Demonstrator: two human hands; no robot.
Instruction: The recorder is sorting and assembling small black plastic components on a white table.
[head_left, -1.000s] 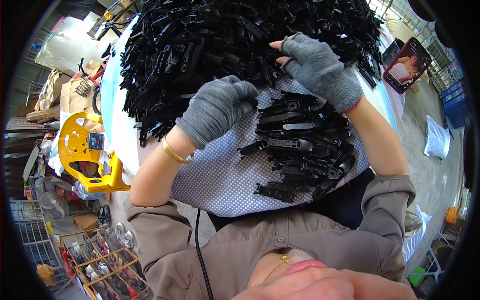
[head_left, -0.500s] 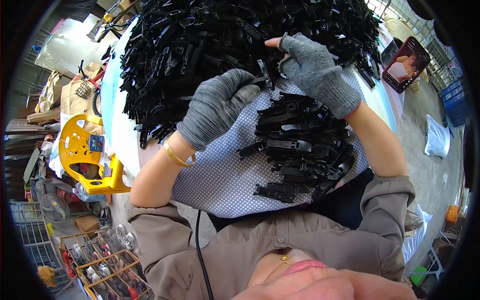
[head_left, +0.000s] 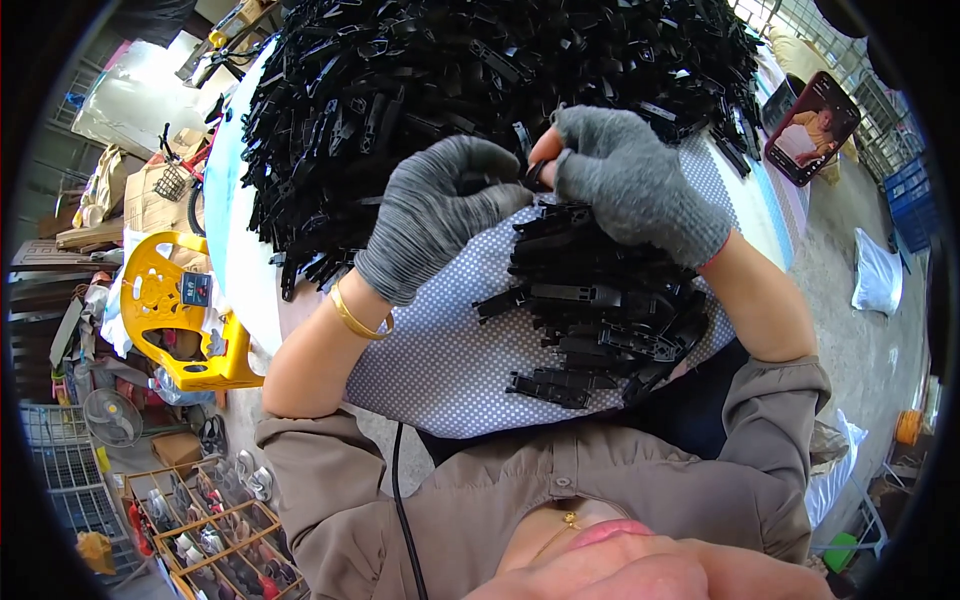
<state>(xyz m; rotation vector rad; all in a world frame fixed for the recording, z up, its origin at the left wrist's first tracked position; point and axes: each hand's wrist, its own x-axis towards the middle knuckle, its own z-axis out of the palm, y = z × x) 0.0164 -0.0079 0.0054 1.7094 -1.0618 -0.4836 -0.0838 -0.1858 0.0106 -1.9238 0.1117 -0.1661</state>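
Note:
In front of me is a big heap of black plastic parts [head_left: 400, 100], with a smaller pile of black plastic clips [head_left: 600, 300] laid in rough rows nearer my body. Both hands wear grey fingerless-looking knit gloves and meet between the two piles. My right hand [head_left: 635, 180] pinches a black plastic part [head_left: 538, 172] between bare thumb and finger. My left hand [head_left: 440, 215] comes up to the same spot with its thumb and fingers curled together; what lies between its fingertips is blurred and partly hidden.
A patterned grey-white cloth [head_left: 440, 370] covers the near part of the table. A phone [head_left: 812, 130] stands at the right edge, its screen lit. To the left is a yellow plastic chair [head_left: 165, 300]; a white sack [head_left: 876, 270] lies on the floor at right.
My right hand has drawn back from the heap toward me and now pinches a black part. My left fingertips have shifted slightly right to meet it.

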